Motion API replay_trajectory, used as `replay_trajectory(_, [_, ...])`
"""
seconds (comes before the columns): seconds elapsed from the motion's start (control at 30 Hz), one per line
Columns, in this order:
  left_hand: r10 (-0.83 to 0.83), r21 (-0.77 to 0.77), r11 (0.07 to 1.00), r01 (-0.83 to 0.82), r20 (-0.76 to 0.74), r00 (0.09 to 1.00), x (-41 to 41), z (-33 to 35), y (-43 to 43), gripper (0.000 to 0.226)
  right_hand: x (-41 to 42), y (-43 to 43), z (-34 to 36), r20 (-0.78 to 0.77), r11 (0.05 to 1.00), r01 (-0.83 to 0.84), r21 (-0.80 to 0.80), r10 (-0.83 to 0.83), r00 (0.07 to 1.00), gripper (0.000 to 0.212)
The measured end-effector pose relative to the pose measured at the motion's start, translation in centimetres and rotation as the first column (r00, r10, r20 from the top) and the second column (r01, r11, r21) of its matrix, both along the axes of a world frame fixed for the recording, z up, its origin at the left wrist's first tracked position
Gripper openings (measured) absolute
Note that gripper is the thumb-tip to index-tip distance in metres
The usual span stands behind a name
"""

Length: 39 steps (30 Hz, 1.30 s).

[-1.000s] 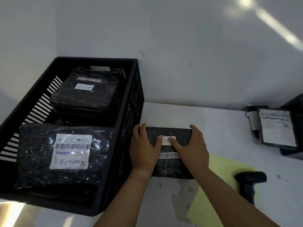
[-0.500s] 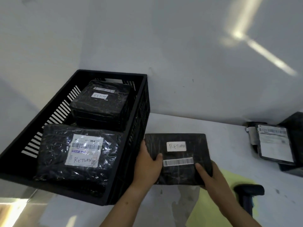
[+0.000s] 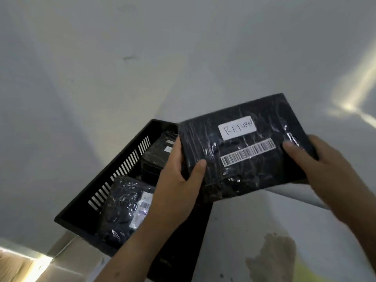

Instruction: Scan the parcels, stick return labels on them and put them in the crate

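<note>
A flat black wrapped parcel (image 3: pixel 240 171) hangs in the air, tilted, over the right side of the black crate (image 3: pixel 114 176). It carries a white RETURN label (image 3: pixel 237 127) and a barcode strip (image 3: pixel 248 152). My left hand (image 3: pixel 179 180) grips its left edge, thumb on top. My right hand (image 3: pixel 317 169) grips its right edge, thumb on top too. Two black wrapped parcels lie in the crate: a far parcel (image 3: pixel 156 159) and a near parcel (image 3: pixel 126 204), both partly hidden by my left arm.
The crate stands on the left, against a grey wall (image 3: pixel 183 47). The white table (image 3: pixel 244 224) runs right of it, with a brown stain (image 3: pixel 272 257) near the front. A bit of yellow sheet (image 3: pixel 305 271) shows at the bottom right.
Both hands lifted the labelled parcel off the table and carried it up and left toward the crate. The view has swung left, so the scanner and the right-hand parcels are out of sight.
</note>
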<state>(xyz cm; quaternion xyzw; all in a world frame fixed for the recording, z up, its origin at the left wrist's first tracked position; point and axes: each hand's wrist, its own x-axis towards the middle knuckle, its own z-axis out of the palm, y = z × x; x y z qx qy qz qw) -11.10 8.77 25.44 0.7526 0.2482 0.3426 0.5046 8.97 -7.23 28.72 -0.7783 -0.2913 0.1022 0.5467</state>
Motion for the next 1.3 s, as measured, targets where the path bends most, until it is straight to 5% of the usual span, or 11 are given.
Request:
replay_trajectory(0.17, [0.181,0.077,0.978,-0.192,0.137,0.974,-0.7,3.1,7.1,0.052,-0.3,8.1,1.3,-0.017,0.982,-0.117,0.149,0.121,0.993,0.030])
replay_trajectory(0.33, [0.289,0.205,0.937,-0.284,0.006,0.957,0.6,1.8,18.1,0.040,-1.1,16.3,-2.6,-0.046,0.932,-0.361,0.019,0.362,0.931,0.048])
replay_trajectory(0.53, [0.235,-0.153,0.958,-0.243,-0.072,0.969,3.3,-0.9,25.8,0.053,-1.3,20.9,-6.6,-0.270,0.961,-0.275,-0.023,0.259,0.927,0.051])
replay_trajectory(0.7, [0.143,-0.152,0.974,-0.166,-0.150,0.978,4.6,-3.1,26.1,0.045,-0.8,21.9,-8.1,-0.360,0.968,-0.238,-0.076,0.196,0.912,0.060])
replay_trajectory(1.0, [0.233,-0.098,0.963,-0.252,-0.166,0.958,5.2,-4.1,26.9,0.048,-0.3,23.3,-9.0,-0.321,0.959,-0.262,-0.110,0.216,0.922,0.069])
replay_trajectory(1.3, [0.406,0.132,0.907,-0.400,-0.020,0.914,4.4,-2.9,21.5,0.058,-1.2,20.4,-8.5,-0.416,0.971,-0.236,-0.042,0.197,0.888,0.084])
